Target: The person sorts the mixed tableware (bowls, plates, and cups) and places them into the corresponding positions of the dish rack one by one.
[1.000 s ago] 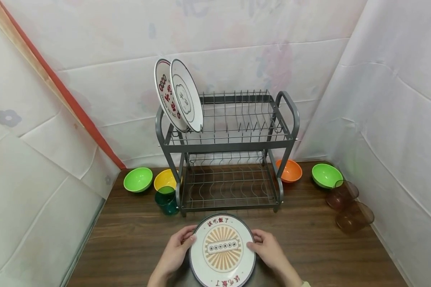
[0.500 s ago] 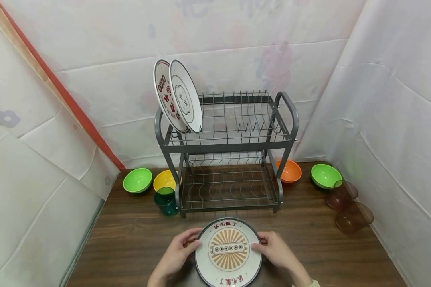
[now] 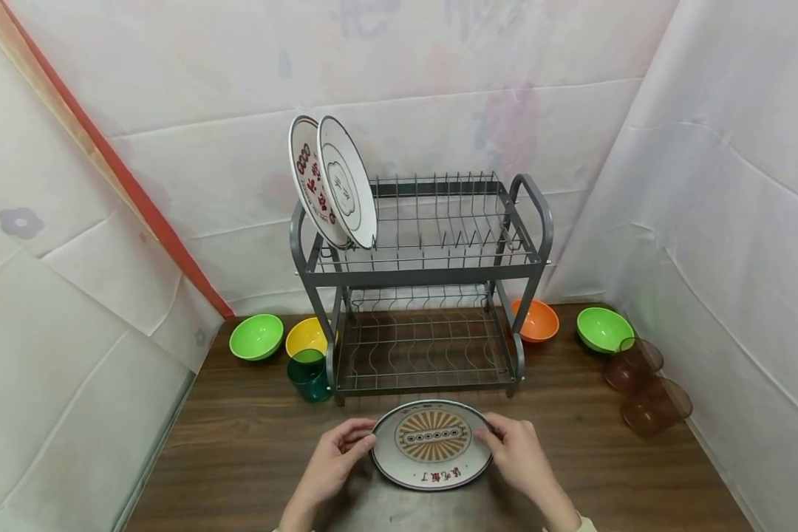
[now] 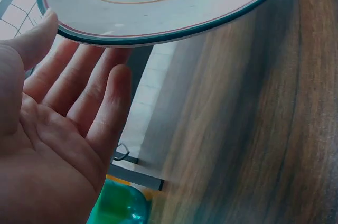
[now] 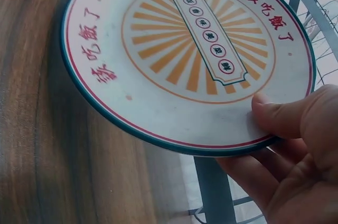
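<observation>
Both hands hold a white plate (image 3: 434, 473) with a dark rim, an orange sunburst and red characters, raised over the table in front of the rack. The left hand (image 3: 335, 459) pinches its left edge, thumb at the rim and fingers beneath, as the left wrist view shows. At the opposite edge the right hand (image 3: 517, 452) grips it, thumb (image 5: 277, 115) on the upper face and fingers underneath. Beyond stands a two-tier dark metal dish rack (image 3: 425, 277). Two more plates lean upright at the left of its top tier, the nearer plate (image 3: 349, 185) overlapping the farther plate (image 3: 306, 166).
Left of the rack sit a green bowl (image 3: 256, 338), a yellow bowl (image 3: 304, 336) and a teal cup (image 3: 309, 380). On its right are an orange bowl (image 3: 540, 322), another green bowl (image 3: 601, 330) and two brownish see-through cups (image 3: 655, 408). White cloth walls (image 3: 718, 258) surround the wooden table (image 3: 239, 458).
The plate has shifted slightly right and tilted flatter, so it looks more oval. Both hands have moved with it, keeping their hold. Plates in the rack stay put.
</observation>
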`<state>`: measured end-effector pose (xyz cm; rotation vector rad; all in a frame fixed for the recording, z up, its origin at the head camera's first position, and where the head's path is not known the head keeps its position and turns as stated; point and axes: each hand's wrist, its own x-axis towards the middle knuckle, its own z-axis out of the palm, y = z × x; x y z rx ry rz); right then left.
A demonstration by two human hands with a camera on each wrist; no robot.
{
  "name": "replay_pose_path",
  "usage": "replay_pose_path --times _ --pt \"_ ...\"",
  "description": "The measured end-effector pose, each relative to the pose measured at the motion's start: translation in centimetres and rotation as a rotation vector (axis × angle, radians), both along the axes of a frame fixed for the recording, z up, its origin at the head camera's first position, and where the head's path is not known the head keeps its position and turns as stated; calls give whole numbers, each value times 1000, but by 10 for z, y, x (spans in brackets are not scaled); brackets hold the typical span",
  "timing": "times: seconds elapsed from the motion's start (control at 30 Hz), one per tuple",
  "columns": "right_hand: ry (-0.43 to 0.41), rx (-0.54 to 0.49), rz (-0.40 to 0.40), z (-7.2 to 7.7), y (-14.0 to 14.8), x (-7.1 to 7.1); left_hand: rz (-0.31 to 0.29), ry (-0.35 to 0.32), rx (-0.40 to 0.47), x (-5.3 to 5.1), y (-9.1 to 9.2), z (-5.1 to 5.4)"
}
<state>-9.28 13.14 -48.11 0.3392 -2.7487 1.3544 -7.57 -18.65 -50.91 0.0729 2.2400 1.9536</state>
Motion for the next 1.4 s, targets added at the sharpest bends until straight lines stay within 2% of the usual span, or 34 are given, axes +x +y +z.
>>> replay_pose_path --times 0.23,0.4,0.53,0.63,0.83,1.1,1.2,1.4 --pt "209 -13 -35 7 2 -1 -15 -5 8 1 0 -4" --pt "414 29 -48 23 8 -2 -18 -2 29 2 -4 -5" --pt "551 98 -62 42 17 -1 -13 -2 35 1 -11 -6" --pt "628 138 -68 57 24 0 20 -10 16 1 -17 -7" --pt "742 139 -65 87 35 -3 147 -48 0 2 -32 -6" --pt "992 100 -12 121 41 -16 277 -19 -64 5 -55 -7" --pt "1092 92 -2 136 40 -22 315 -51 -91 6 -65 -7" --pt "1286 51 21 172 38 -29 339 -104 -127 9 -81 -7"
